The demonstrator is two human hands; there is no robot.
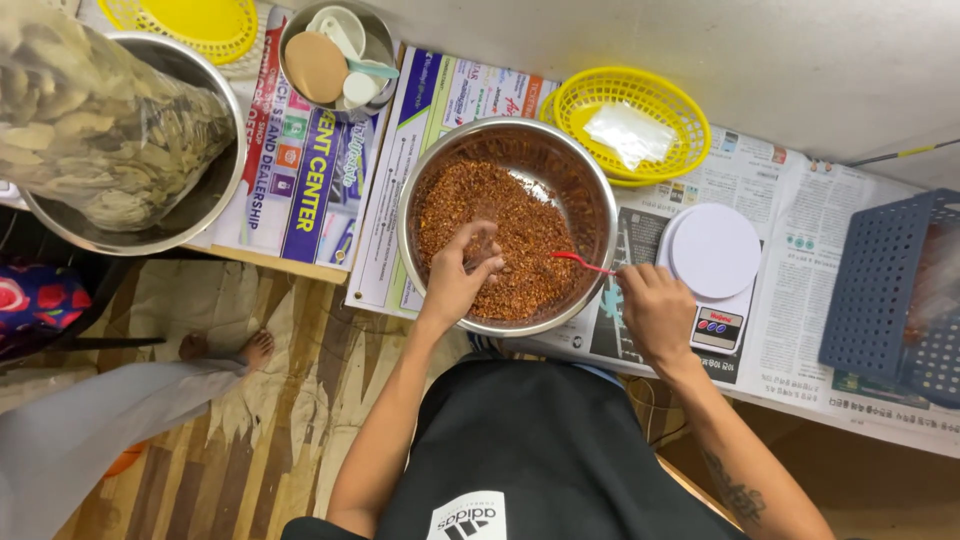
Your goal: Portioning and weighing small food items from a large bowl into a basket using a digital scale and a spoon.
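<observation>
Head view looks straight down: the right hand pinches a red spoon by its handle, long axis running left to right, scoop end pointing left over the reddish-brown flakes in the steel bowl. The left hand sits in the flakes, fingers curled around a pinch of them. Count two yellow baskets, three steel bowls in all, one white round scale, one blue crate.

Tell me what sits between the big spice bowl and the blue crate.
In the head view, a white kitchen scale on newspaper lies between the spice bowl and blue crate.
</observation>
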